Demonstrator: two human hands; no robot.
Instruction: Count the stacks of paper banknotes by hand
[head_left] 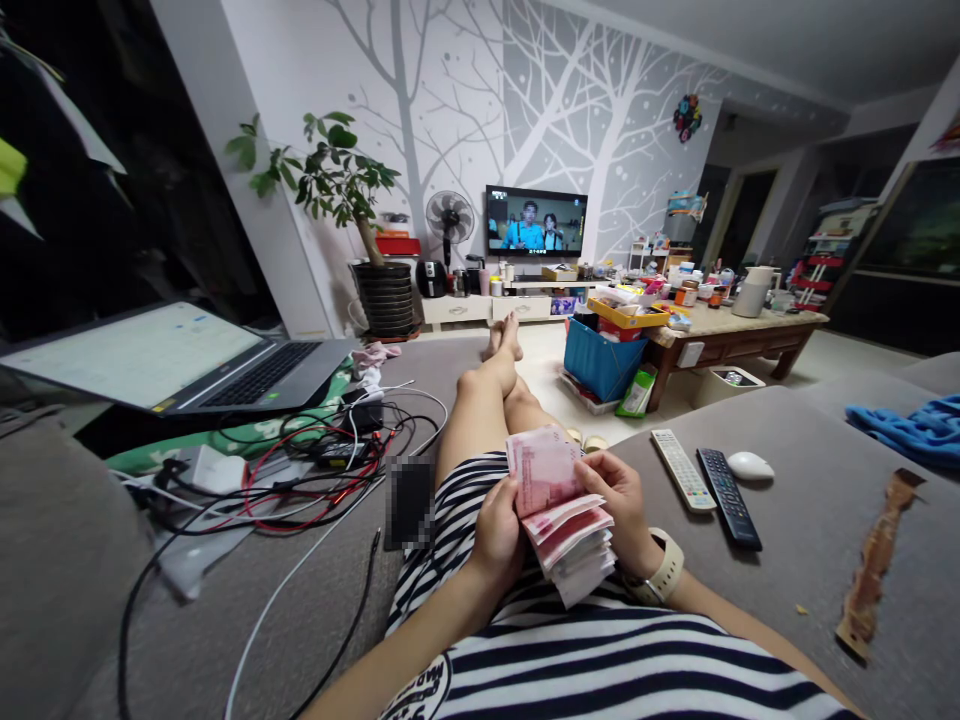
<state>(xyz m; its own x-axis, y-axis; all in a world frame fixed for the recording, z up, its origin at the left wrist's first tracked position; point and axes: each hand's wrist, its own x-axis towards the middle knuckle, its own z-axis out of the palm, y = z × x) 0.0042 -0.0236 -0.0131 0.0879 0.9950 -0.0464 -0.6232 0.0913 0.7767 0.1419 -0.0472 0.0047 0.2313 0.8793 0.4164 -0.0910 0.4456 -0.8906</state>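
Banknotes point(576, 540) fanned between the two hands: left hand point(496, 530) clasping their left edge, right hand point(616, 495) pinching the right; firm but light left-side pressure should keep the bundle aligned.

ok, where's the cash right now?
Head view, just right of centre: the cash is between the left hand and right hand, over the striped clothing, left of the white remote.

The banknotes point(546, 475) are pinkish red; the clothing point(585, 665) bears dark and white stripes — the watch strap point(666, 567) is cream, the computer mouse point(750, 466) white.
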